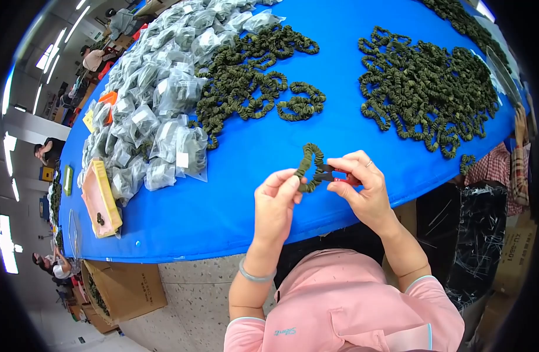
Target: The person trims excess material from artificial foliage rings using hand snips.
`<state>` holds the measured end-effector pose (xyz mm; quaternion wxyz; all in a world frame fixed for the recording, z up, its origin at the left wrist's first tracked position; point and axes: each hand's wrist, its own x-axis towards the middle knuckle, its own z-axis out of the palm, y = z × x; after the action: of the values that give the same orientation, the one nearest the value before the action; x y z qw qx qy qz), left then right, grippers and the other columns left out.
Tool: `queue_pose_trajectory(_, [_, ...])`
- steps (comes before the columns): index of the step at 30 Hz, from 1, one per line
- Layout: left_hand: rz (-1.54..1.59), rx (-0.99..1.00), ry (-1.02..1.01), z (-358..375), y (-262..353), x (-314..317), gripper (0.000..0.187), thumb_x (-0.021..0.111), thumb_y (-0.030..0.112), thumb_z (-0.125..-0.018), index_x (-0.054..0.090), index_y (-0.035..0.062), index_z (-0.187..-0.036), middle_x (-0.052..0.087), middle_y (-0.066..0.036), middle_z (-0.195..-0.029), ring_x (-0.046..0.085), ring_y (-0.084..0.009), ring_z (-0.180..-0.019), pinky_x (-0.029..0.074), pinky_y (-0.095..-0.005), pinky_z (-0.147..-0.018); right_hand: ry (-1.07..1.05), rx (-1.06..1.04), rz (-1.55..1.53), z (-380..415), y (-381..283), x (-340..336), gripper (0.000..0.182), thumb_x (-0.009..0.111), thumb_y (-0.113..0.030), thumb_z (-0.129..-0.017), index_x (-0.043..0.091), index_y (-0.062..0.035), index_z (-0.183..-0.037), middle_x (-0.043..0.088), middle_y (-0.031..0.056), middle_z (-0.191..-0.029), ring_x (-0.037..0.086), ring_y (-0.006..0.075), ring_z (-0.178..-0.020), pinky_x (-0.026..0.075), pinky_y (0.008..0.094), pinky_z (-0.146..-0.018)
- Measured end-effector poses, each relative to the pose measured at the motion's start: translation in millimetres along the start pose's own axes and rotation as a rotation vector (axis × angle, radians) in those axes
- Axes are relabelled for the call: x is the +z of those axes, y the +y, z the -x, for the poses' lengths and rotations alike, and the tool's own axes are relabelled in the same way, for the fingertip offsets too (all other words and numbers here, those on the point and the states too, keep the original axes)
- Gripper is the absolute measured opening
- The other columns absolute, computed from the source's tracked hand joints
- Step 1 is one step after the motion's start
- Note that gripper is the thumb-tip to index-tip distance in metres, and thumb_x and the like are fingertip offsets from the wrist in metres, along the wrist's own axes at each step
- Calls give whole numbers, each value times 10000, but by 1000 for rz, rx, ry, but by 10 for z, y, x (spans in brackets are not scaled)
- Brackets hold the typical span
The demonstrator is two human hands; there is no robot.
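The left hand point(276, 196) pinched a dark green gathered loop point(306, 162) between thumb and fingertips, at its lower left side. The loop stood roughly upright above the near part of the blue table point(240, 176), its opening visible. The right hand point(366, 185) was curled around the red handles of the snips point(340, 180), thumb below and fingers above. The dark head of the snips pointed left, at the right side of the loop; whether its blades were parted could not be told. A bracelet point(258, 274) sat on the left forearm.

Component locations were as follows. Beyond the hands, to the left, lay the smaller pile point(243, 91) of similar green loops, partly against a large heap of clear bags point(178, 91). The larger pile point(428, 88) lay to the right, separated from the smaller one by bare blue surface. A shallow tray point(114, 208) rested at the left edge, near the bags, with a small dark piece point(100, 219) inside it. An open carton point(134, 290) stood on the floor below that edge. At the far right, another person's hand point(520, 126) was raised beside the table.
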<state>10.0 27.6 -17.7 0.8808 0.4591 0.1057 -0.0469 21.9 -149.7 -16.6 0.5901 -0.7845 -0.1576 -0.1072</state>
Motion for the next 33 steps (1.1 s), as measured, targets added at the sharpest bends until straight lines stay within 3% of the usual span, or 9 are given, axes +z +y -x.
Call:
queue_pose_trajectory(11, [-2,94,-38,132,-139,20,188,600,9,-850,612,-18,-1036,654,-105,-887,512,-89,-664,428,-178,-601,23,19,19,44,-20,13,330,752,-32,-699,686,-51,-1022,565,43,-913,475,109,-682,407,214,-589])
queue_pose_trajectory(15, [-11,90,-47,143,-132,29,173,592,0,-851,618,-12,-1022,654,-94,-873,510,-87,-665,425,-177,-603,57,-114,110,39,50,18,295,754,-34,-705,696,-46,-994,583,57,-915,468,101,-591,404,205,-503])
queue_pose_trajectory(21, [-73,113,-42,150,-145,8,176,595,18,-853,601,-14,-1025,637,-121,-895,524,-105,-689,438,-193,-610,93,-73,31,39,31,20,298,758,-30,-692,698,-48,-983,590,57,-908,458,102,-572,398,209,-493])
queue_pose_trajectory(25, [-197,247,-48,154,-150,53,164,586,-18,-840,612,-6,-1002,632,-101,-900,516,-97,-702,431,-188,-618,58,-107,115,33,3,3,295,757,-23,-690,696,-45,-978,585,57,-901,454,102,-574,400,214,-494])
queue_pose_trajectory(31, [-204,259,-55,188,-140,90,181,602,-68,-809,615,-28,-986,602,-74,-950,509,-84,-728,421,-173,-627,57,-118,107,27,6,15,240,744,-20,-709,695,-42,-944,577,56,-921,452,92,-586,378,204,-485])
queue_pose_trajectory(33, [-322,301,-38,189,-150,95,180,613,-66,-801,618,-26,-977,602,-67,-917,506,-85,-725,423,-178,-626,102,12,-25,-10,-46,16,196,735,-38,-733,692,-31,-924,581,43,-873,442,81,-580,361,194,-481])
